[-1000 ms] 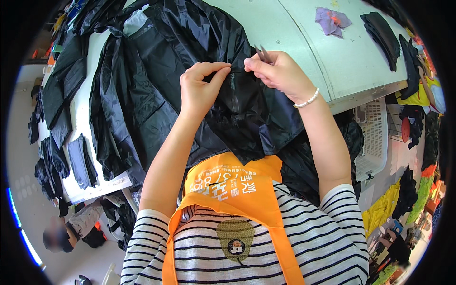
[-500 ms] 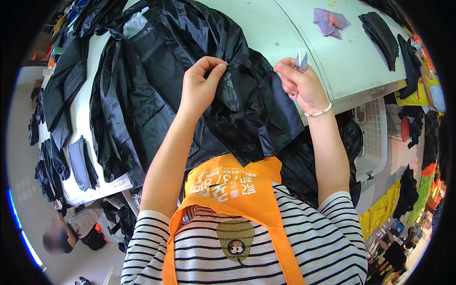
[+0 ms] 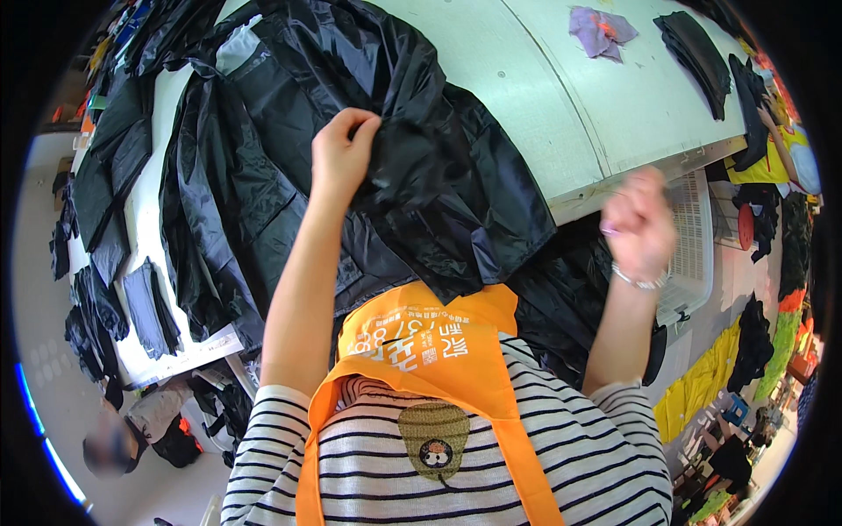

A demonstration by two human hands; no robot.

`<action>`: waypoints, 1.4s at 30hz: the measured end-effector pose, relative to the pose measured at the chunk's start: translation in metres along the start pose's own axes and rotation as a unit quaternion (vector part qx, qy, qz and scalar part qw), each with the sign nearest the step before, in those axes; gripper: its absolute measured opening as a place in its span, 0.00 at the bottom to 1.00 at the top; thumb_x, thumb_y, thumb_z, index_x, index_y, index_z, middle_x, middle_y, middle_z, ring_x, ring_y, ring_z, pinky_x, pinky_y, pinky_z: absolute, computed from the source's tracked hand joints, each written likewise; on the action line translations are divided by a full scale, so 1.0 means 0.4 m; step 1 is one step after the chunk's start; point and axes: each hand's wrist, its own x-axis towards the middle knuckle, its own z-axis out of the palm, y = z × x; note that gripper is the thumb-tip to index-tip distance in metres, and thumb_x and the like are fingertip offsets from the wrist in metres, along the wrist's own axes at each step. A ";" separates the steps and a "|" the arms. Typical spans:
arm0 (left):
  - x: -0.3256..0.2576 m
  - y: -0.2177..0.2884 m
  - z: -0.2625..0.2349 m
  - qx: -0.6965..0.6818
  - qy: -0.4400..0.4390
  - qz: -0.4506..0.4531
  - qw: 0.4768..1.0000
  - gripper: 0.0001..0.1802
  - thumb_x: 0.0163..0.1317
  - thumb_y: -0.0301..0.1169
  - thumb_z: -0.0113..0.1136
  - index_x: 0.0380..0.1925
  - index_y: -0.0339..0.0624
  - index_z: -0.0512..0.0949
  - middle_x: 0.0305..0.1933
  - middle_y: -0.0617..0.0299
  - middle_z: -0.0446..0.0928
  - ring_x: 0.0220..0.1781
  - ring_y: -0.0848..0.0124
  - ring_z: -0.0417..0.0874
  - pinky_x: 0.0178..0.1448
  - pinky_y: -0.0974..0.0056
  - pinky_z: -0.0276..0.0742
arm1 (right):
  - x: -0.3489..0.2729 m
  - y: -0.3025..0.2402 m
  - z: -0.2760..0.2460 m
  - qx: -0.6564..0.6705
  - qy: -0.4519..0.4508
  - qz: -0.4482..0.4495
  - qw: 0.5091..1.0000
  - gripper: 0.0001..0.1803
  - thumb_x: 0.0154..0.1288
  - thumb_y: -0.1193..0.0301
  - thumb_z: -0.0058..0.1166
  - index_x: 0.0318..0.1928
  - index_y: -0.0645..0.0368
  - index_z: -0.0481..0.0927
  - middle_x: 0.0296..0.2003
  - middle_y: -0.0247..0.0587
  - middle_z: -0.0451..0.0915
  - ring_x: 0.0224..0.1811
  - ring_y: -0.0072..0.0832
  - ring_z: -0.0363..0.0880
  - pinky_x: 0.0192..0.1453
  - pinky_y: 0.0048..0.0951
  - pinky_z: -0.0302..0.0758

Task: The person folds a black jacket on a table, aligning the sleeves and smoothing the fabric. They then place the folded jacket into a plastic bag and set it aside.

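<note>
Softly gathered: thin black cloth in the left hand's pinch

Evidently the left hand (image 3: pixel 344 158) has thumb and forefinger drawn narrow on a bit of the black jacket (image 3: pixel 263 158), with the cloth bunched just to the right of the fingertips. The right hand (image 3: pixel 642 226) is apart from the jacket, well to the right of the left hand and past the near edge of the table (image 3: pixel 570 105). It is blurred, its fingers appear curled, and whether it holds anything cannot be told.

The jacket lies under the left hand, spreading to its left and beyond it, with a smooth panel reaching out to its right. A white patch (image 3: pixel 239 46) shows on the jacket, left of the hand and farther off. The white basket (image 3: pixel 697 254) is just beside the right hand; the purple rag (image 3: pixel 602 35) and folded black clothes (image 3: pixel 693 63) lie beyond it.

Judging by the sheen and the sharp little creases, the cloth should be light, limp and rather slippery, hard to break but easy to crumple. It would probably slide over itself and the smooth table if tugged. A seam or doubled edge would give the surest hold, pinched between thumb and finger close to the spot being handled, while a flat palm beside that pinch would steady the loose folds.
</note>
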 end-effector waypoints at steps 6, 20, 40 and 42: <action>-0.003 0.087 -0.004 -0.163 -0.042 -0.108 0.980 0.09 0.63 0.29 0.60 0.36 0.34 0.80 0.30 0.68 0.79 0.33 0.83 0.74 0.39 0.77 0.69 | -0.111 -0.164 -0.181 -0.069 0.114 0.066 0.989 0.11 0.68 0.64 0.52 0.35 0.60 0.72 0.15 0.22 0.56 0.13 0.13 0.50 0.17 0.17 0.50; -0.013 0.085 0.057 -0.326 -0.165 -0.182 0.913 0.11 0.64 0.27 0.57 0.44 0.34 0.78 0.35 0.69 0.78 0.37 0.84 0.76 0.45 0.79 0.69 | -1.269 0.462 0.002 -0.531 -0.013 0.664 0.526 0.08 0.59 0.70 0.53 0.35 0.60 0.80 0.30 0.45 0.81 0.33 0.38 0.79 0.40 0.36 0.75; -0.087 0.138 -0.023 -0.280 -0.205 -0.121 0.930 0.25 0.60 0.19 0.54 0.60 0.32 0.67 0.38 0.61 0.82 0.40 0.80 0.78 0.47 0.75 0.73 | 0.143 0.277 0.236 -0.538 -0.112 -0.127 0.826 0.06 0.55 0.80 0.61 0.34 0.62 0.80 0.30 0.37 0.80 0.26 0.22 0.75 0.30 0.21 0.72; -0.090 0.137 -0.025 -0.231 -0.191 -0.122 0.946 0.18 0.59 0.22 0.58 0.51 0.32 0.76 0.38 0.61 0.82 0.39 0.81 0.78 0.46 0.75 0.73 | 0.156 0.296 0.230 -0.564 -0.130 -0.163 0.799 0.05 0.54 0.78 0.59 0.33 0.60 0.79 0.29 0.40 0.81 0.27 0.34 0.80 0.31 0.26 0.75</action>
